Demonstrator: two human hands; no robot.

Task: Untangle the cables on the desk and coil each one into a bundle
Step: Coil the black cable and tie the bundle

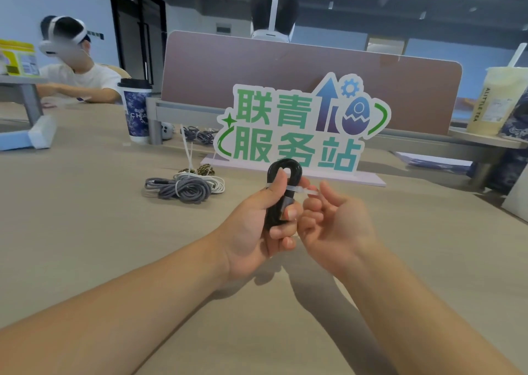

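Left hand (257, 226) grips the coiled black cable (286, 171) upright above the desk (85, 231), thumb pinning the zip tie (297, 189) in place. Right hand (337, 226), fingers curled, pinches the tie's tail, apparently to cinch the bundle.

Black cable bundle (297, 170), white zip tie (298, 189), grey braided cable (188, 190), green-and-blue sign (285, 111), blue floral cup (137, 111), beige desk (114, 246)

Forearms forward — left hand (254, 231) grips a black cable bundle (297, 170), right hand (337, 226), palm up, pinches its zip tie (300, 189).
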